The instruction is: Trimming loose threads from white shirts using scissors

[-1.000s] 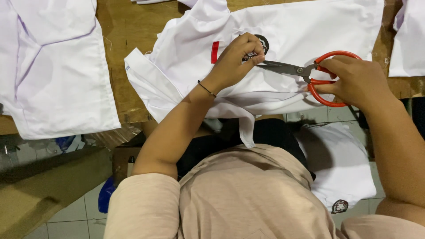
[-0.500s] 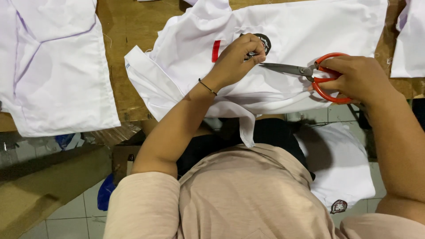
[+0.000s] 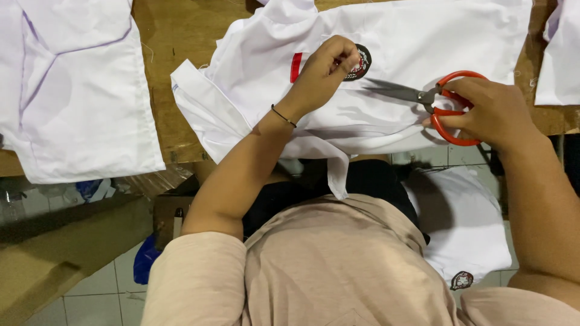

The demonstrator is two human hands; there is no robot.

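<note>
— Left hand (image 3: 323, 69) pinches the round badge (image 3: 361, 62) on the white shirt (image 3: 423, 36), centre table; right hand (image 3: 489, 111) fingers curl through the orange-handled scissors (image 3: 432, 99).

— Blades that near the fingertips could nick them, or the cloth.

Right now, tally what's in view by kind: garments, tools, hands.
White garments: 4 (under the hands, left, right edge, on the floor)
Scissors: 1
Hands: 2 (left hand, right hand)
Total: 7
</note>
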